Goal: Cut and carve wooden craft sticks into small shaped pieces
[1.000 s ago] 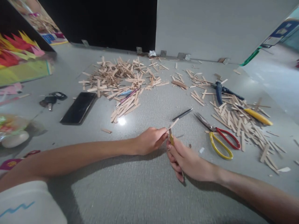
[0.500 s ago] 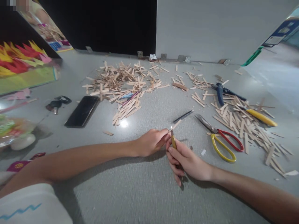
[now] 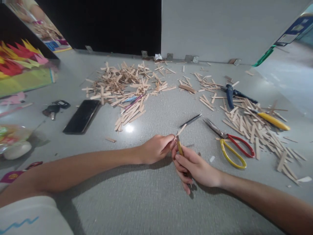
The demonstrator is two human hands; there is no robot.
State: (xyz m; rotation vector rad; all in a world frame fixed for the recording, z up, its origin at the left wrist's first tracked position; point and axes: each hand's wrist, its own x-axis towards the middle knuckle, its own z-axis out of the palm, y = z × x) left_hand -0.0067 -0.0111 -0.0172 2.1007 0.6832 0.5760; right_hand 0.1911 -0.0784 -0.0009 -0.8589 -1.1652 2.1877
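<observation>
Pinched in the fingers of my left hand is a thin wooden stick, its free end pointing up and right. My right hand is wrapped round a craft knife with a yellow-brown handle. The knife's tip is up against or very close to the stick, near my left fingertips; exact contact is too small to tell. Just beyond the stick a dark pen-like tool lies on the table. To the right of my hands rest scissors with one red and one yellow handle.
A heap of wooden sticks lies at the back; another pile spreads right, with blue-handled pliers and a yellow-handled tool. At left are a phone and keys. Upright boards stand behind. Another person's arm shows top left.
The camera view has shifted slightly, so the table things sit a little further left. Both hands keep their grips; the knife tip and stick have moved only slightly against each other.
</observation>
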